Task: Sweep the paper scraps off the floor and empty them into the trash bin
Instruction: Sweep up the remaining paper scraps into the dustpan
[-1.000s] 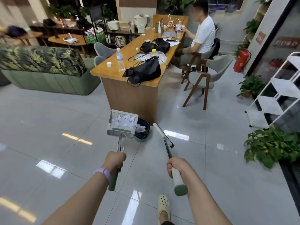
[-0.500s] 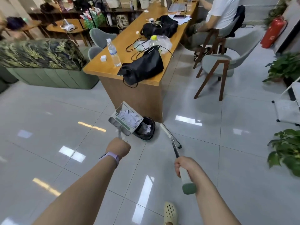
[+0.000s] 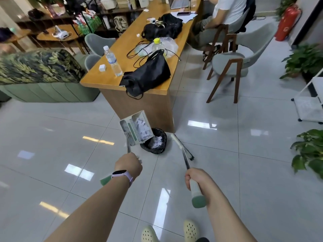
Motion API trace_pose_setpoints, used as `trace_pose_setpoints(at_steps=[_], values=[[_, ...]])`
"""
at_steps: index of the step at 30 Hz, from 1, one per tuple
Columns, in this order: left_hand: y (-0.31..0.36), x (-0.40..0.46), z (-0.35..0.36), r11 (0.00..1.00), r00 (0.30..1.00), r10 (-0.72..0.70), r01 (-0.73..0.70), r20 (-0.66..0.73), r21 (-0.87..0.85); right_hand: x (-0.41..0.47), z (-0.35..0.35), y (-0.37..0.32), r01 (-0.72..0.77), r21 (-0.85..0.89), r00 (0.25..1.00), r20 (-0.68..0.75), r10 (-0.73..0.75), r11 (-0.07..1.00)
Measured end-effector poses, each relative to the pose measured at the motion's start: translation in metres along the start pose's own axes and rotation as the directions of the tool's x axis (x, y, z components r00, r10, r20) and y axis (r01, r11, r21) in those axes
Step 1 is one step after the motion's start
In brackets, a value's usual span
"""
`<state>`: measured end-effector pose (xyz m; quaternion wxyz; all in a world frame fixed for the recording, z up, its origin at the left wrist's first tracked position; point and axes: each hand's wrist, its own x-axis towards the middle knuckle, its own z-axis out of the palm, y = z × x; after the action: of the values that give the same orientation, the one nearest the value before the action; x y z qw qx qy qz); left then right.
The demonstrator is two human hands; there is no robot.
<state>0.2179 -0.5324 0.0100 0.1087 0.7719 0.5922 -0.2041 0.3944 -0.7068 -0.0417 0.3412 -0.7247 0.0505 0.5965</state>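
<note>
The emptying step was in hand. The dustpan was held tilted over the bin, its low corner at the bin's rim, and the scraps were seen bunched toward that corner, with more white scraps already lying in the bin. No scraps could be made out on the floor around the feet, so the sweeping was judged done.

The left hand was wrapped round the dustpan's metal shaft, fingers curled out of sight beneath the knuckles; the green grip end stuck out behind the wrist, past a lilac band. The right hand was closed in a fist on the white grip of the broom, whose green cap stood out below the fist. The brush head rested on the floor well ahead of those fingers, just right of the bin.

A steeper tilt of the pan was judged to be called for next, made by a turn of the left wrist, so that the last scraps would slide out; the corner would need to be kept inside the rim, since light paper scatters easily.

The dustpan was a pale plastic box with a green comb strip. The bin was small, round, dark and lined with a black bag. The floor was glossy grey tile, bright with lamp glare, on which loose paper would likely skid.
</note>
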Motion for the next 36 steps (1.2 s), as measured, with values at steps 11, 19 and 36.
trace_pose_setpoints(at_steps=[11, 19, 36], values=[[0.000, 0.006, 0.018, 0.917, 0.989, 0.141, -0.118, -0.033, 0.380, -0.023, 0.012, -0.010, 0.045, -0.157, 0.999, 0.018, -0.043, 0.987], [-0.010, 0.003, 0.032, 0.836, 0.976, 0.206, -0.141, -0.066, 0.530, -0.022, 0.014, -0.002, 0.062, 0.021, 0.998, -0.004, -0.062, 0.998], [-0.023, 0.003, 0.023, 0.702, 0.965, 0.258, -0.146, -0.057, 0.697, -0.020, 0.015, -0.003, 0.034, 0.094, 0.999, -0.023, -0.032, 0.995]])
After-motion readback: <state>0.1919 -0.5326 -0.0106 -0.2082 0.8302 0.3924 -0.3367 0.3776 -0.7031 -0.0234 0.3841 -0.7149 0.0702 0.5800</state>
